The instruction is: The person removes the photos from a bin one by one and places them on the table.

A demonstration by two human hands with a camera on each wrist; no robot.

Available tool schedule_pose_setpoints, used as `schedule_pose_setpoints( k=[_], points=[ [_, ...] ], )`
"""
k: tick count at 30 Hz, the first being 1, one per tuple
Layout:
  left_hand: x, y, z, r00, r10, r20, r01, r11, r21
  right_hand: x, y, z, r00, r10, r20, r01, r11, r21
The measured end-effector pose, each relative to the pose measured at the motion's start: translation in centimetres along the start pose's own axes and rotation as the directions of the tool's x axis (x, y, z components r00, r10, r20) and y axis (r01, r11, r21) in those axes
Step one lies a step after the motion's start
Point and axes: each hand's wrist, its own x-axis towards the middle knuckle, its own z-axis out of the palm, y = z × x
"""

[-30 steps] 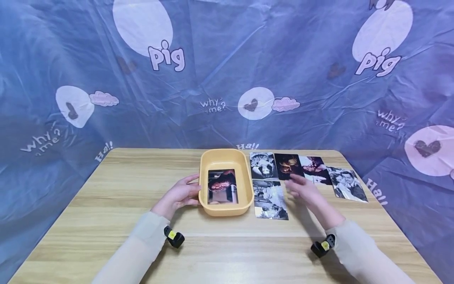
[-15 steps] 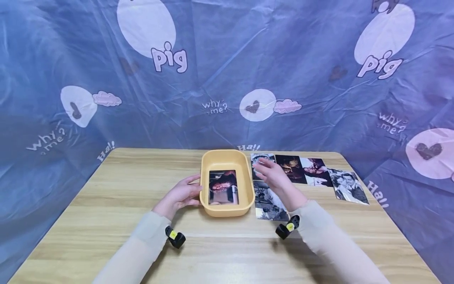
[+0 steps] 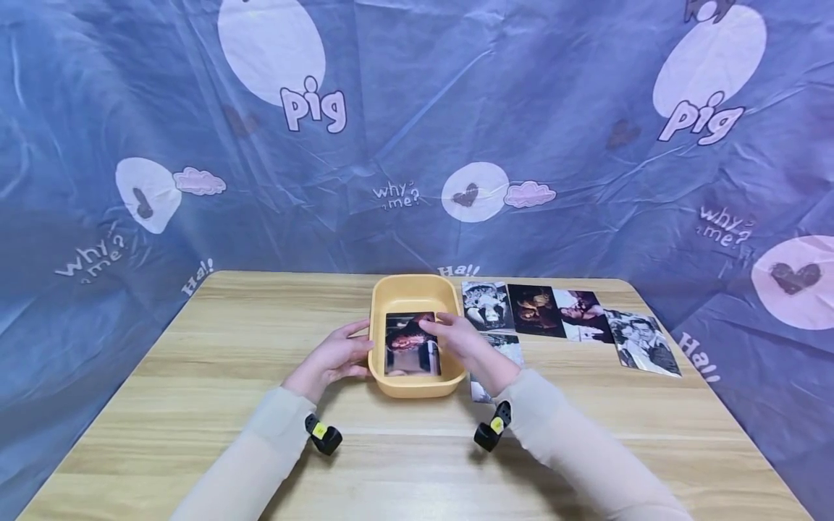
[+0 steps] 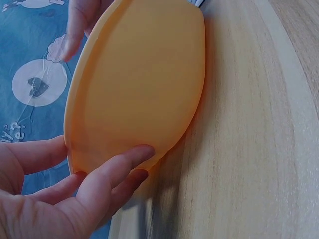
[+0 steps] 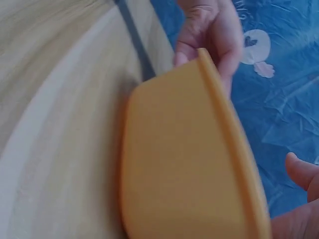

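A yellow plastic tub stands on the table, with a dark colour photo lying inside it. At the tub's left side, my left hand touches the outer wall and rim; the left wrist view shows its spread fingers resting against the wall. My right hand reaches over the right rim, fingertips above the photo's upper right corner. Its thumb and fingers stand apart in the right wrist view, with nothing seen between them. Contact with the photo cannot be told. A black-and-white photo is partly hidden beneath the right forearm.
Right of the tub, along the table's back, lie a black-and-white photo, a dark brownish photo, a red-toned photo and another black-and-white photo. Behind the wooden table hangs a blue printed cloth.
My right hand has moved left from beside the photos, across them, to over the tub. The left hand has stayed at the tub's side. The photos have not moved.
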Motion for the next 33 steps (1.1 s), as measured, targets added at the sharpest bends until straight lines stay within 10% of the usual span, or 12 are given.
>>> schedule_pose_setpoints(
  k=[12,20,33],
  points=[
    [0.1,-0.2,0.1,1.000,-0.001,-0.017,0.001,1.000,0.005,0.7,0.9,1.6,0.992,0.109,-0.059,-0.109,0.994,-0.009],
    [0.2,-0.2,0.1,1.000,0.001,-0.017,-0.001,1.000,0.003,6.1,5.5,-0.1,0.997,-0.072,-0.022,0.072,0.997,0.007],
    [0.1,-0.3,0.1,1.000,0.006,-0.014,-0.005,1.000,0.008,0.5,1.3,2.1,0.983,-0.104,-0.154,0.093,0.993,-0.078]
  ],
)
